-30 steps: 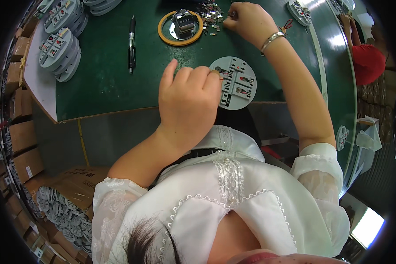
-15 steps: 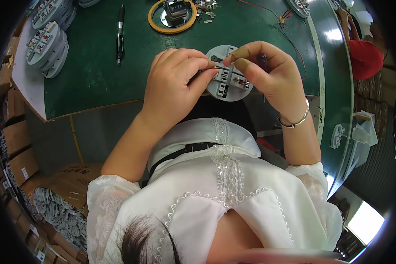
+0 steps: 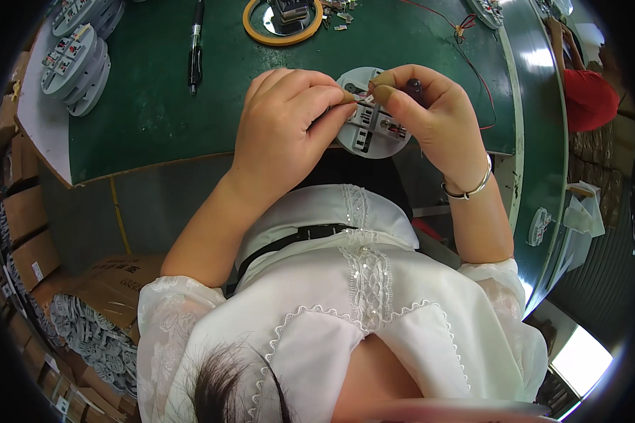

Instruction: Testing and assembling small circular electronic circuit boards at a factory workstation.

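A round light-grey plastic base [image 3: 379, 149] with several slots and small metal parts lies at the near edge of the green table. Over its far left part, my left hand [image 3: 286, 123] is closed in a pinch, thumb against fingers. Just across from it, my right hand [image 3: 441, 116] also pinches, with covers on the thumb and finger ends. A tiny reddish piece, perhaps a wire end, shows between the two sets of fingertips; what each pinch holds is mostly hidden. A dark-handled tool [image 3: 414, 89] is tucked inside my right hand.
A black pen [image 3: 195, 60] lies to the left. Behind are a yellow-rimmed ring [image 3: 248, 28] and small metal pieces [image 3: 341, 15]. Stacked round bases [image 3: 70, 63] stand at far left. A thin red-and-black wire [image 3: 476, 74] runs at right. Another person in red [image 3: 591, 99] sits beyond.
My hands stay close together over the base, with the left fingertips slightly farther right. The red bit at the left fingertips is now less visible. The whole view has shifted a little.
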`<state>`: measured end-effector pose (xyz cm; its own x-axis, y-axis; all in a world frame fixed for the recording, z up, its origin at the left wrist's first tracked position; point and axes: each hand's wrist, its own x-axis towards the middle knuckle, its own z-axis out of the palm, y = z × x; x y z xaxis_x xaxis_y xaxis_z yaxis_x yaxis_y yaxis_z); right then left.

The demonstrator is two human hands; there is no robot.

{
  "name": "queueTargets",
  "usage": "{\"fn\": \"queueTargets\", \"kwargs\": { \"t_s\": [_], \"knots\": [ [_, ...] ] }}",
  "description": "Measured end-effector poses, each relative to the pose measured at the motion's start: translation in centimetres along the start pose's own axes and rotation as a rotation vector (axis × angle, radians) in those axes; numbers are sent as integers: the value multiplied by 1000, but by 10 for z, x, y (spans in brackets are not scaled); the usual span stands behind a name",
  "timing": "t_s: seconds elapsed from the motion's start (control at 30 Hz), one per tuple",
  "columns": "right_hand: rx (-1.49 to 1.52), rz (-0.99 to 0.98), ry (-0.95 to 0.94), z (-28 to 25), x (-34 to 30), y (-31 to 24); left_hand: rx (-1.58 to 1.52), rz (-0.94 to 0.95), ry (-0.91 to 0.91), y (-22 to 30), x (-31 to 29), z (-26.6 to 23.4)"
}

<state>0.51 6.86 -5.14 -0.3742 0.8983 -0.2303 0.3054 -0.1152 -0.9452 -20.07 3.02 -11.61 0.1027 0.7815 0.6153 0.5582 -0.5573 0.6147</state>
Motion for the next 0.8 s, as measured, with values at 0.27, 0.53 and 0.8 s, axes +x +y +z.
{"fn": "queueTargets", "kwargs": {
  "t_s": [0.27,0.53,0.8],
  "knots": [
    [-56,-99,57,9,-5,8,-39,17,-18,-5,-4,-7],
    [-437,-161,-9,24,-8,8,-116,-31,-49,-13,-14,-15],
    [-593,-251,42,47,-9,10,-187,-61,-30,-21,-28,-25]
  ]
}}
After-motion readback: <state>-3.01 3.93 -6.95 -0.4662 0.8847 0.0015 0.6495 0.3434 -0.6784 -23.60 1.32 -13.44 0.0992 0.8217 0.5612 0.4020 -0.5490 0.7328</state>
